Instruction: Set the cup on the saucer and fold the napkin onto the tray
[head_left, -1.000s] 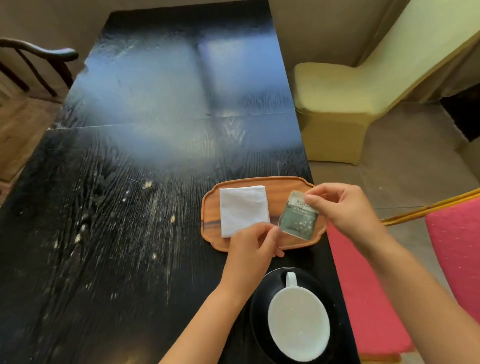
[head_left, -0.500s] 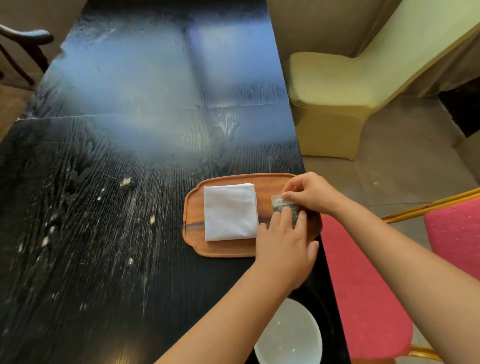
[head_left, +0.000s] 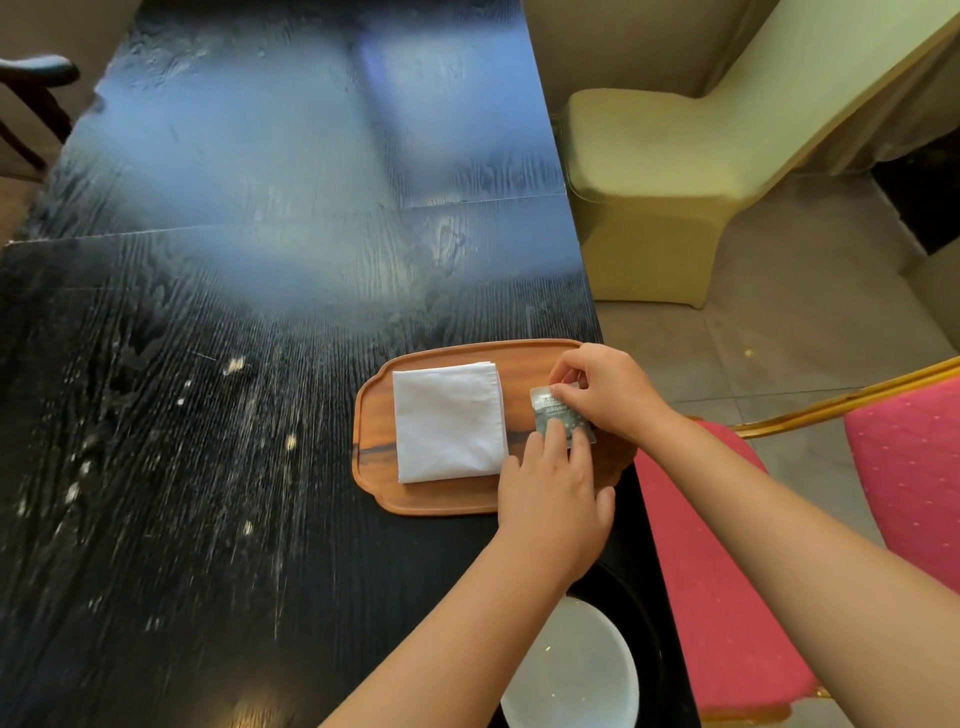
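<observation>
A folded white napkin (head_left: 448, 421) lies flat on the left half of the wooden tray (head_left: 374, 441). A small grey-green packet (head_left: 557, 413) rests on the tray's right half. My right hand (head_left: 605, 392) pinches the packet's top edge. My left hand (head_left: 553, 499) lies just below, fingertips pressing on the packet's lower part. Near the bottom edge, the white cup (head_left: 576, 670) sits on the black saucer (head_left: 641, 623), partly hidden by my left forearm.
The black wooden table (head_left: 208, 415) stretches away to the left and far side. Its right edge runs beside a pink chair (head_left: 727, 571). A yellow-covered chair (head_left: 665, 171) stands further back, a dark wooden chair (head_left: 31, 93) at the far left.
The packet came down from the air onto the tray's right half. My left hand moved from the napkin's corner to the packet. My right hand lowered with it.
</observation>
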